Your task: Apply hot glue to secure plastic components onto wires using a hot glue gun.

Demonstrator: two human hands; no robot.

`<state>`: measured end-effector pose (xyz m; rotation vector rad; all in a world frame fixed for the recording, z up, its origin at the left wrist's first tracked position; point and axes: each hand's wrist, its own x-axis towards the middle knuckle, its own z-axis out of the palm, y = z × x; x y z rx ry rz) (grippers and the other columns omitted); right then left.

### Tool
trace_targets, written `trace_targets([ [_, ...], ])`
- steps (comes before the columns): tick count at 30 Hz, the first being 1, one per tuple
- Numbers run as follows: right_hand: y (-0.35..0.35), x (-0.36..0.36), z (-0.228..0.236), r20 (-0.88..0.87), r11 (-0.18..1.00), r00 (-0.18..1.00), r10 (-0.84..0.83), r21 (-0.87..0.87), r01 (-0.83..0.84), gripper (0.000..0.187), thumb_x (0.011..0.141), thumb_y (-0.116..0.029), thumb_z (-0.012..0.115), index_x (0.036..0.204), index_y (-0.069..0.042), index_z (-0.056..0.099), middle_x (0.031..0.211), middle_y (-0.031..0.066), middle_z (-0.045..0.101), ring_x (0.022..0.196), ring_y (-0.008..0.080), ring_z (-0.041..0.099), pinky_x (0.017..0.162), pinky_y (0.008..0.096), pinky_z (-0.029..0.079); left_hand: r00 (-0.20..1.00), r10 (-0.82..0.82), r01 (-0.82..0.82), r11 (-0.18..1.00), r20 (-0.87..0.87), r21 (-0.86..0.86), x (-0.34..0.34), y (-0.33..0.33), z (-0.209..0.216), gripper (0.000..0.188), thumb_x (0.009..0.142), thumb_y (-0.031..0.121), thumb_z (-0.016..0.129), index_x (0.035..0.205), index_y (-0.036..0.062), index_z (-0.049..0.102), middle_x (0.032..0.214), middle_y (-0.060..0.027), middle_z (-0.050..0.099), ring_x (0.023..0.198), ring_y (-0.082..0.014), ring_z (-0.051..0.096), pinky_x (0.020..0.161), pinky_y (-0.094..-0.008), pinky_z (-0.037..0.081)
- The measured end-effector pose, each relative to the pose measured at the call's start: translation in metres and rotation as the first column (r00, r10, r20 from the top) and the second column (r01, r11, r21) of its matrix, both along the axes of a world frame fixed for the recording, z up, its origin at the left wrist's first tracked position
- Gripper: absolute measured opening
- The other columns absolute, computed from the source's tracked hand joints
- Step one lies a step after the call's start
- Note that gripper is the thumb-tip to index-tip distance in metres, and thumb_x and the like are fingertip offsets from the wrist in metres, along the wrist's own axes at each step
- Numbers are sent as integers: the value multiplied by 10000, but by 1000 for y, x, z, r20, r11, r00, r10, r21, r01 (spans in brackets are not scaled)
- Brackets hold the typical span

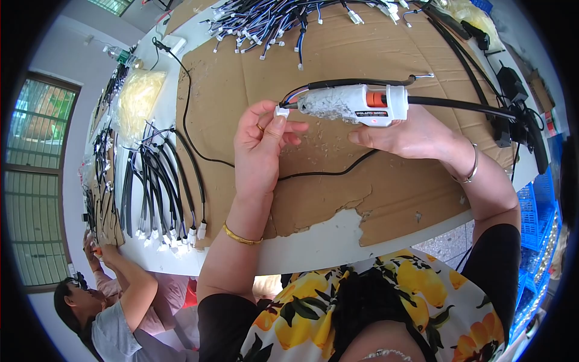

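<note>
Glue gun (338, 104) and white connector (281, 112) above torn cardboard (325, 199)
Left hand (260, 136) pinches the connector at the nozzle (292, 105); right hand (416, 136) grips the gun; cardboard partly covers a white table (301, 252); 1 co-worker (117, 329) at left near a barred window (39, 139)

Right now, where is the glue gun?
In the head view, the glue gun is just right of centre, in the right hand's grip above the cardboard, pointing left toward the white connector in the left hand's grip.
</note>
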<state>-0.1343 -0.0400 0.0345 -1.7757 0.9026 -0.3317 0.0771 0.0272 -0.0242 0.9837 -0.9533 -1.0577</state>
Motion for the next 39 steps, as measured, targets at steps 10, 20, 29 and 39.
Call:
trace_targets([
  [10, 1, 0, -1, 105, 980, 994, 27, -199, -6, 252, 729, -166, 618, 905, 7, 570, 673, 99, 580, 577, 150, 522, 570, 276, 443, 998, 64, -64, 998, 23, 3, -3, -1, 3, 137, 888, 41, 452, 1025, 44, 468, 929, -77, 582, 769, -168, 616, 607, -234, 455],
  [20, -1, 1, -4, 54, 974, 998, 45, -225, -31, 235, 723, -156, 619, 880, 11, 568, 665, 102, 587, 568, 148, 521, 559, 282, 440, 999, 42, -42, 999, 35, -10, -3, -1, 1, 142, 887, 40, 456, 1028, 46, 468, 922, -77, 585, 765, -168, 616, 608, -234, 455],
  [29, -2, 0, -7, 107, 978, 993, 40, -206, -17, 238, 718, -160, 624, 881, 6, 571, 660, 101, 584, 571, 148, 520, 570, 275, 445, 1000, -2, 1, 1000, -20, -14, -2, -1, 1, 142, 896, 61, 448, 1037, 46, 457, 979, -97, 585, 760, -195, 619, 607, -255, 457],
  [39, -1, -2, 5, -16, 984, 1000, -1, -178, -2, 257, 733, -207, 618, 899, -16, 573, 685, 82, 582, 601, 151, 523, 600, 272, 445, 979, -125, 133, 990, -159, 42, 6, 0, -2, 188, 902, 110, 444, 1078, 46, 448, 1074, -163, 573, 738, -211, 619, 605, -270, 460],
])
